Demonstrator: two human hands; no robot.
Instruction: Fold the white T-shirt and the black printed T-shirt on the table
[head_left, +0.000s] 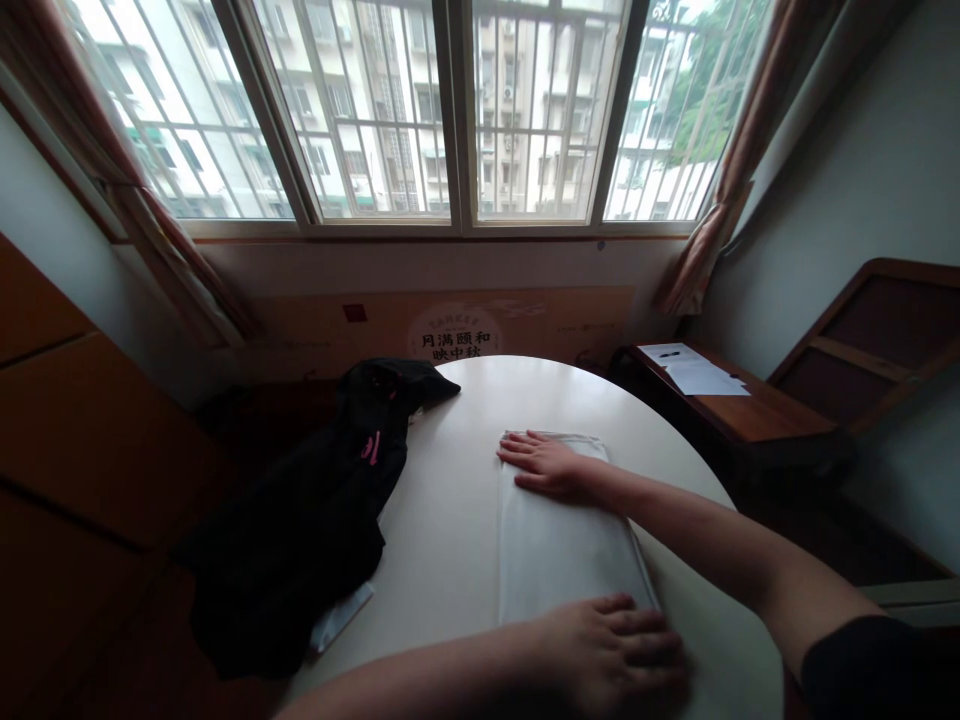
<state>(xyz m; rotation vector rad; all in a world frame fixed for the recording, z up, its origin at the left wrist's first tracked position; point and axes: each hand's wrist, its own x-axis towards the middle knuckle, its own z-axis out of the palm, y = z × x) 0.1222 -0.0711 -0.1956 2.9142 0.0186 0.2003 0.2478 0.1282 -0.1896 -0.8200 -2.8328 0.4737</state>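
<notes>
A folded white cloth (574,545) lies flat on the round white table (454,500), its long sides running away from me. My right hand (551,467) rests palm down across its far end, with fingers spread toward the left edge. Near the closer end, my left hand (619,650) stretches over the cloth with its fingers extended to the right, a little blurred. It covers the near right part of the cloth, and whether it presses down there I cannot tell. Neither hand grips anything.
Black clothing with pink lettering (322,500) drapes over the table's left edge. Beneath it a small pale packet or label (341,618) sticks out. Beyond the table at right, papers (697,375) and a pen (670,353) lie on a wooden bench (780,405). A printed cardboard panel (300,320) stands below the window.
</notes>
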